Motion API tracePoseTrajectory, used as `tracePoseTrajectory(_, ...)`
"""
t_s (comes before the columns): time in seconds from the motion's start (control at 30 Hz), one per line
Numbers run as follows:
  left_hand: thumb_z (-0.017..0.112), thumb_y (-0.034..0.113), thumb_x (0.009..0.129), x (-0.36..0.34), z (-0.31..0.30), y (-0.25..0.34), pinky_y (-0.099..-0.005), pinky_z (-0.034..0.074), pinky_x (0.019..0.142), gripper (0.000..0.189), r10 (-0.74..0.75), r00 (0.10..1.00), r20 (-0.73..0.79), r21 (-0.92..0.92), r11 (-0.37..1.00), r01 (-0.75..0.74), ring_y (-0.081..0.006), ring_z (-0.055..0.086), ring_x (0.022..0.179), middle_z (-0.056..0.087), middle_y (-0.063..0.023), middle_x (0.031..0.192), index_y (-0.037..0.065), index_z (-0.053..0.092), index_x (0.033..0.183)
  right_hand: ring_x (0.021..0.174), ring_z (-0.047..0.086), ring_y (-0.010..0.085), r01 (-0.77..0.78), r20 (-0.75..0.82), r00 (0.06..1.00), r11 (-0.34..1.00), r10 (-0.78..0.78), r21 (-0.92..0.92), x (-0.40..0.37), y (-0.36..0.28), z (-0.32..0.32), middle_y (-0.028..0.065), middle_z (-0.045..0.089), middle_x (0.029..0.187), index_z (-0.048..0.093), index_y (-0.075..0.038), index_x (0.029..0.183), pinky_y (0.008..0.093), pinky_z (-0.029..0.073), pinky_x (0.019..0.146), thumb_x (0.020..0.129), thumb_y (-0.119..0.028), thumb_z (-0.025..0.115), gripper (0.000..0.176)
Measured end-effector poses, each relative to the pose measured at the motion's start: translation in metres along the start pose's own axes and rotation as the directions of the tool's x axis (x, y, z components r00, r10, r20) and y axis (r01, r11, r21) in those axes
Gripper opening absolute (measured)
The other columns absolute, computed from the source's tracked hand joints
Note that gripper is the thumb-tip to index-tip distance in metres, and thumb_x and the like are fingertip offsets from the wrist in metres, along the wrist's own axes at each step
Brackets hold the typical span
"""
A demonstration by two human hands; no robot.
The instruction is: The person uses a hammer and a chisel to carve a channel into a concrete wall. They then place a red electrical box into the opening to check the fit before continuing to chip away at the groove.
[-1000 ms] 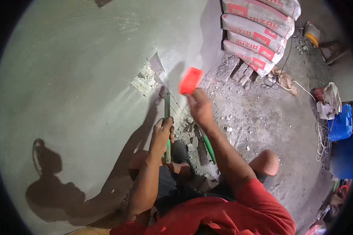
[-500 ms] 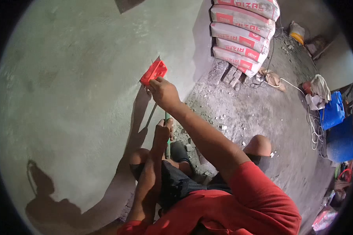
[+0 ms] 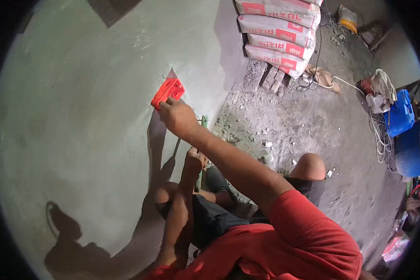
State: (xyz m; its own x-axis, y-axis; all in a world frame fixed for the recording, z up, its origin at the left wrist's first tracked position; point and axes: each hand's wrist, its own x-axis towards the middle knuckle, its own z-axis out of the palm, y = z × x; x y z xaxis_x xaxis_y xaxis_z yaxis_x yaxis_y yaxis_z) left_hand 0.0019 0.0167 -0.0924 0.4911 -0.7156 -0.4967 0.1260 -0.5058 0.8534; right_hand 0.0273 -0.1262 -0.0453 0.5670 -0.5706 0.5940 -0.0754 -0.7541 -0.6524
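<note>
My right hand (image 3: 179,119) reaches to the plastered wall (image 3: 88,121), its fingers closed on the near edge of a bright red-orange electrical utility box (image 3: 169,91). The box sits at the wall surface; how deep it goes in cannot be seen. Just above it shows a small rough reddish patch (image 3: 171,73) in the plaster. Lower down, in front of my knee, my left hand (image 3: 195,159) is wrapped round a slim green stick-like tool (image 3: 204,122). Its upper end pokes out past my right forearm, which hides part of it.
Cement bags (image 3: 280,35) are stacked at the far end beside the wall, near some blocks (image 3: 270,79). Rubble (image 3: 266,144) litters the floor. To the right are a white cable (image 3: 380,144), a blue container (image 3: 400,114) and a blue drum (image 3: 408,151).
My view has shifted, so the bags and box appear farther left and more of a dark shape shows at the top. More of the green tool's upper end is visible. Both grips stay closed.
</note>
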Motion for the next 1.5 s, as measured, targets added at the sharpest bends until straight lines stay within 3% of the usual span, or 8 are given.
tracePoseTrajectory(0.57, 0.06, 0.031, 0.094, 0.026, 0.016, 0.002, -0.0326, 0.042, 0.047, 0.031, -0.037, 0.998, 0.045, 0.124, 0.992, 0.031, -0.015, 0.051, 0.052, 0.054, -0.0035, 0.064, 0.001, 0.055, 0.092, 0.081, 0.065, 0.0356, 0.014, 0.039, 0.999, 0.999, -0.012, -0.029, 0.004, 0.006, -0.01, 0.014, 0.061, 0.092, 0.06, -0.006, 0.096, 0.0466, 0.054, 0.068, 0.084, -0.014, 0.065, 0.016)
tracePoseTrajectory(0.7, 0.061, 0.032, 0.094, 0.029, 0.012, -0.004, -0.0328, 0.042, 0.047, 0.032, -0.028, 0.998, 0.057, 0.178, 0.984, 0.017, -0.0153, 0.052, 0.052, 0.054, -0.0036, 0.064, 0.001, 0.056, 0.091, 0.082, 0.066, 0.036, 0.04, -0.212, 0.977, 0.994, -0.017, 0.106, -0.018, 0.033, -0.05, 0.0157, 0.063, 0.098, 0.065, -0.006, 0.102, 0.0453, 0.056, 0.067, 0.083, -0.01, 0.067, 0.02)
tracePoseTrajectory(1.03, 0.058, 0.032, 0.1, 0.014, 0.017, 0.015, -0.0245, 0.04, 0.047, 0.027, 0.054, 0.995, 0.084, 0.158, 0.985, -0.067, -0.0064, 0.047, 0.053, 0.05, 0.0017, 0.069, 0.006, 0.055, 0.093, 0.097, 0.065, 0.0425, -0.822, -0.357, 0.568, 0.499, 0.742, -0.273, -0.283, 0.262, -0.076, 0.0223, 0.066, 0.096, 0.068, -0.006, 0.103, 0.0509, 0.053, 0.082, 0.084, -0.024, 0.068, 0.027)
tracePoseTrajectory(1.1, 0.057, 0.033, 0.1, 0.015, 0.018, 0.013, -0.0244, 0.04, 0.048, 0.027, 0.06, 0.996, 0.067, 0.098, 0.993, -0.067, -0.0064, 0.047, 0.055, 0.05, 0.0017, 0.07, 0.006, 0.056, 0.095, 0.102, 0.064, 0.0442, -0.732, -0.156, 0.514, 0.337, 0.843, -0.593, -0.357, 0.304, -0.046, 0.0265, 0.067, 0.102, 0.069, -0.002, 0.106, 0.0504, 0.053, 0.085, 0.082, -0.027, 0.07, 0.034)
tracePoseTrajectory(1.17, 0.057, 0.033, 0.101, 0.017, 0.017, 0.01, -0.0242, 0.04, 0.05, 0.027, 0.057, 0.998, 0.04, 0.052, 0.997, -0.059, -0.0063, 0.047, 0.056, 0.049, 0.0016, 0.071, 0.006, 0.056, 0.097, 0.104, 0.064, 0.0431, -0.836, 0.006, 0.187, 0.163, 0.982, -0.524, -0.348, 0.264, -0.041, 0.027, 0.066, 0.111, 0.064, 0.0, 0.106, 0.0488, 0.053, 0.085, 0.079, -0.04, 0.074, 0.049)
tracePoseTrajectory(1.27, 0.054, 0.038, 0.102, 0.014, 0.018, 0.013, -0.023, 0.039, 0.051, 0.032, 0.158, 0.987, -0.008, 0.055, 0.986, -0.157, -0.0056, 0.046, 0.058, 0.05, 0.0022, 0.071, 0.006, 0.057, 0.104, 0.102, 0.066, 0.0436, -0.878, 0.316, 0.061, 0.202, 0.947, -0.435, -0.401, 0.258, 0.001, 0.0284, 0.068, 0.106, 0.064, 0.001, 0.107, 0.0495, 0.053, 0.085, 0.079, -0.043, 0.074, 0.054)
tracePoseTrajectory(1.43, 0.05, 0.032, 0.104, 0.02, 0.014, 0.004, -0.0255, 0.041, 0.055, 0.031, 0.287, 0.957, -0.029, 0.032, 0.958, -0.286, -0.0078, 0.047, 0.061, 0.049, 0.0007, 0.071, 0.002, 0.056, 0.11, 0.087, 0.07, 0.039, -0.926, 0.266, 0.192, 0.264, 0.944, -0.269, -0.423, 0.236, 0.033, 0.0248, 0.07, 0.089, 0.068, 0.004, 0.1, 0.0456, 0.055, 0.076, 0.077, -0.041, 0.076, 0.05)
tracePoseTrajectory(1.5, 0.049, 0.03, 0.105, 0.017, 0.014, 0.008, -0.0263, 0.041, 0.056, 0.031, 0.286, 0.958, -0.035, 0.039, 0.958, -0.285, -0.0084, 0.047, 0.062, 0.05, 0.0002, 0.072, 0.001, 0.056, 0.111, 0.073, 0.07, 0.0306, -0.983, 0.641, 0.161, 0.183, 0.75, 0.032, -0.412, 0.241, 0.042, 0.0195, 0.069, 0.081, 0.067, 0.003, 0.092, 0.0425, 0.055, 0.067, 0.077, -0.033, 0.078, 0.041)
